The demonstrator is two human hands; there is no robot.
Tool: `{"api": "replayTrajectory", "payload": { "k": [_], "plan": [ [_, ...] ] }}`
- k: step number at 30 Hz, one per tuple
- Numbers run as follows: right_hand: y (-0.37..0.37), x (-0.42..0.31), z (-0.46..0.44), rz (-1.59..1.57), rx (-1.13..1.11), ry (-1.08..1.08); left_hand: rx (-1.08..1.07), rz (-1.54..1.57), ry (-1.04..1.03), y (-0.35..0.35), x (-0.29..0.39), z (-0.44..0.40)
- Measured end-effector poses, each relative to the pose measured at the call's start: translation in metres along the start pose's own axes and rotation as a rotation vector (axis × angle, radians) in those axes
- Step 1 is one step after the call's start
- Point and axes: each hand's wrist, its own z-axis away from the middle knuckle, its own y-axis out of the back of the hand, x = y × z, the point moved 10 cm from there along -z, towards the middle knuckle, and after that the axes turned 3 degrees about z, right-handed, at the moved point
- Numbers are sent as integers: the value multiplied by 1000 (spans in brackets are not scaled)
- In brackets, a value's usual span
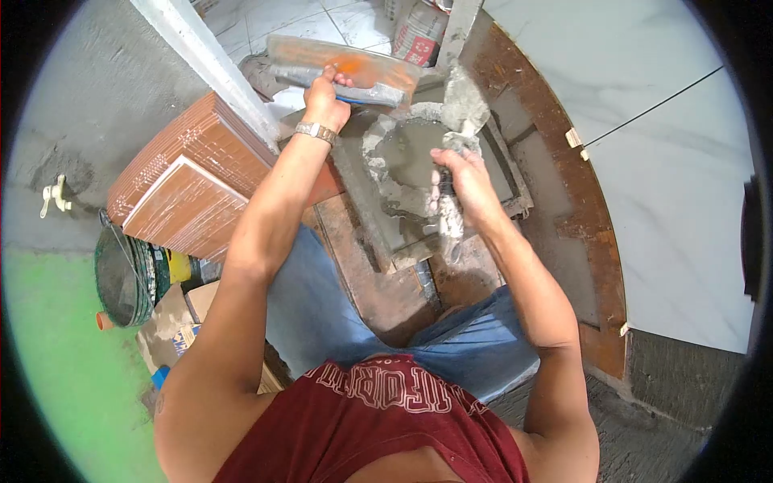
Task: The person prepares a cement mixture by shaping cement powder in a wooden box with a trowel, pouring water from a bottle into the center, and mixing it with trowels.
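Note:
My left hand (328,101) is wrapped round the handle of a rectangular finishing trowel (366,68), its long flat plate raised over the far edge of a square mortar tray (370,213). A smear of orange marks the plate. In my right hand (467,181) is the mortar-caked handle of a pointed trowel (465,97); its blade points away from me over the tray's right side and carries grey mortar. Below both tools, a ring of wet mortar (374,153) surrounds a watery middle in the tray.
Brown tiles (193,201) lean in a stack at left, near a dark bucket (125,274) and a wall tap (56,196). A white post (209,68) rises behind them. Large pale tiles (660,193) with a brown board edge (592,233) lie at right. A bag (420,36) stands at the back.

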Motion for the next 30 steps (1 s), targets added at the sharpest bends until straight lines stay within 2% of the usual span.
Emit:
{"api": "replayTrajectory", "payload": {
  "k": [1, 5, 9, 15, 19, 24, 27, 29, 30],
  "plan": [
    [-4, 1, 2, -23, 1, -18, 38, 109, 36, 4, -7, -3],
    [-10, -4, 1, -29, 5, 37, 123, 207, 96, 13, -26, -1],
    [-15, -6, 1, -39, -69, 18, 91, 182, 93, 7, -32, 11],
    [-13, -2, -1, -23, -50, -19, 82, 197, 82, 1, -34, 24],
    [-11, 35, -9, -36, -15, -76, 100, 201, 34, -5, -28, 35],
    [8, 83, -18, -40, 34, -332, 20, 239, 46, -9, -21, 28],
    [34, 57, -30, 21, 112, -137, -139, 243, 116, -26, -10, 27],
    [38, 13, -24, 138, 139, 53, -286, 69, 75, -40, 4, 34],
    [37, 2, -25, 184, 74, 73, -338, -49, 23, -43, 10, 35]
  ]
}}
